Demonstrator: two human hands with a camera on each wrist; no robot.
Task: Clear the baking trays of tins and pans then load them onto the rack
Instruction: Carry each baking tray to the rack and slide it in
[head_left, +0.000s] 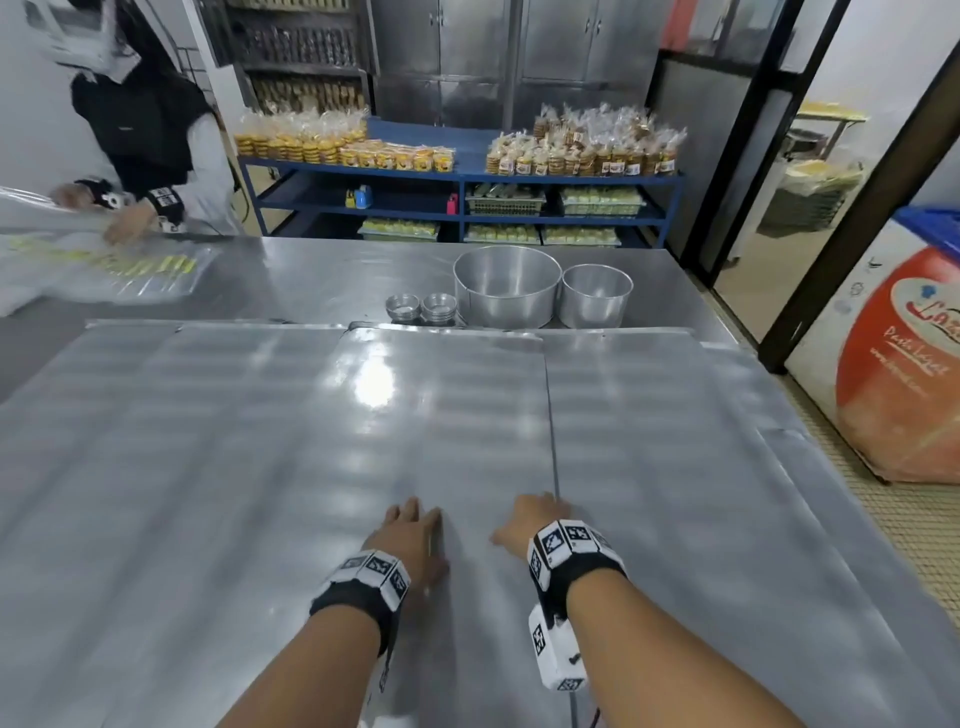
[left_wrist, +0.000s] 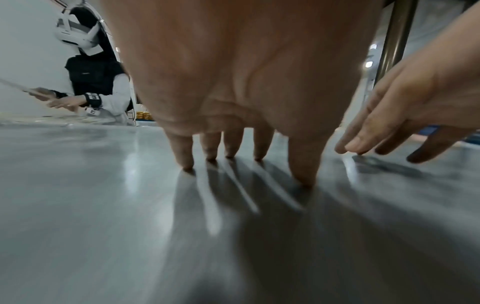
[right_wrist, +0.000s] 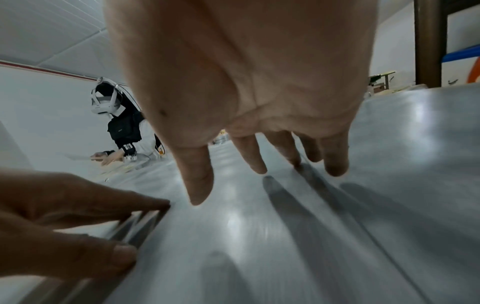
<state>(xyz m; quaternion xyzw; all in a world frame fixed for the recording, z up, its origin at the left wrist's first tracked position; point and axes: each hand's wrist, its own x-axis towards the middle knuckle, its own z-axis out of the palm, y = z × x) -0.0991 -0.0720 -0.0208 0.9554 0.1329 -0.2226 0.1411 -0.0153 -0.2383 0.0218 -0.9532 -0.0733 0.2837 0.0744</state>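
At about ten o'clock a second person (head_left: 150, 135) is seen working over a clear plastic sheet (head_left: 78, 260) at the far left of the desk (head_left: 322, 275). Across the near half of the desk, flat baking trays (head_left: 234, 441) are laid edge to edge, and their surfaces appear already cleared. The left hand (head_left: 410, 535), near six o'clock, is spread with straight fingers, its fingertips (left_wrist: 185, 164) pressed on the tray and nothing grasped. Just to its right, the right hand (head_left: 530, 519) is likewise open and empty, its fingers (right_wrist: 335, 164) lowered beside the seam (head_left: 550, 426) between two trays. At twelve to one o'clock, two small tins (head_left: 422, 306), a large round pan (head_left: 506, 286) and a smaller pan (head_left: 596, 293) are set on the desk beyond the trays. The step in hand is judged to be freeing one tray for the rack, which is not seen; an edge should be lifted at the seam and the thin sheet supported on both sides so it is not bent.
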